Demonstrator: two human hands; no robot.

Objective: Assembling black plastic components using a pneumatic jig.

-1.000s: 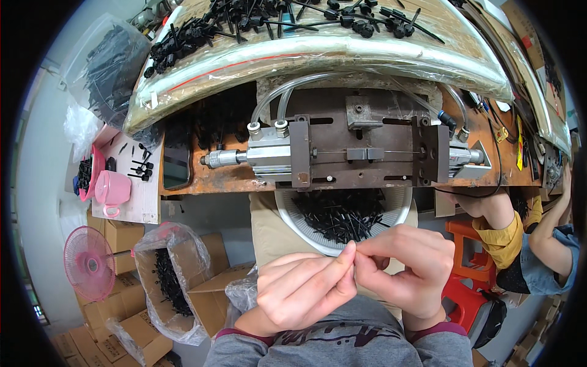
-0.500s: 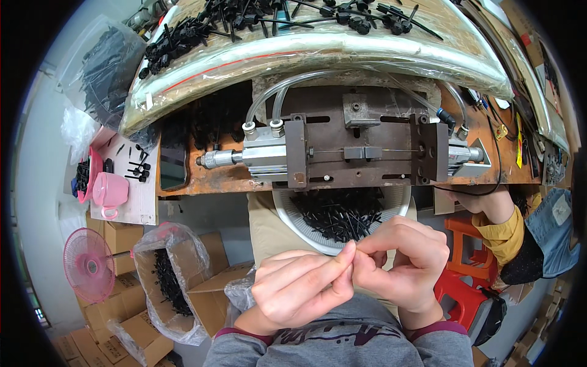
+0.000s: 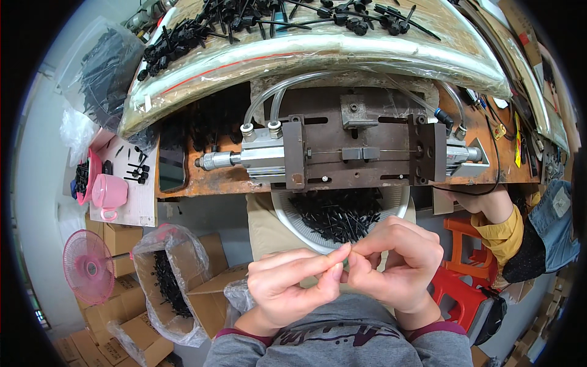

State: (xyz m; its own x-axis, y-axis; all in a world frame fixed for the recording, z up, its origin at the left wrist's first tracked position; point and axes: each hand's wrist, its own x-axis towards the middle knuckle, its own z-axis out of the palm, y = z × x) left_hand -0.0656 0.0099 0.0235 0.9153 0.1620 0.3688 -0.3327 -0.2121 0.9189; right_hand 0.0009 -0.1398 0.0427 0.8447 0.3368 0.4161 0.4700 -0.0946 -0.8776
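Green shows as a speck between the fingertips, a small green piece (image 3: pixel 345 262) mostly hidden, so its shape cannot be told. The right hand (image 3: pixel 398 262) appears to pinch it between thumb and forefinger, the other fingers curled in. The left hand (image 3: pixel 293 284) meets it with thumb and forefinger tips slightly parted; whether they grip too, I cannot tell. For such fine work, a light pinch close to the tips, one hand steadying while the other adjusts, seems best; with the wrists low and level, the piece should be less likely to slip.

Just beyond the hands sits a white basin (image 3: pixel 285 218) holding black rod-like parts (image 3: pixel 337 215). Farther off, a dark metal fixture (image 3: pixel 327 136) with clear hoses (image 3: pixel 260 101) stands on a worn wooden bench (image 3: pixel 211 185), below a plastic-wrapped board (image 3: pixel 318 54) bearing more black pieces. At left are a pink mug (image 3: pixel 111 191) and a pink fan (image 3: pixel 88 267); at right, a red stool (image 3: pixel 455 296) and a co-worker's yellow sleeve (image 3: pixel 502 240).
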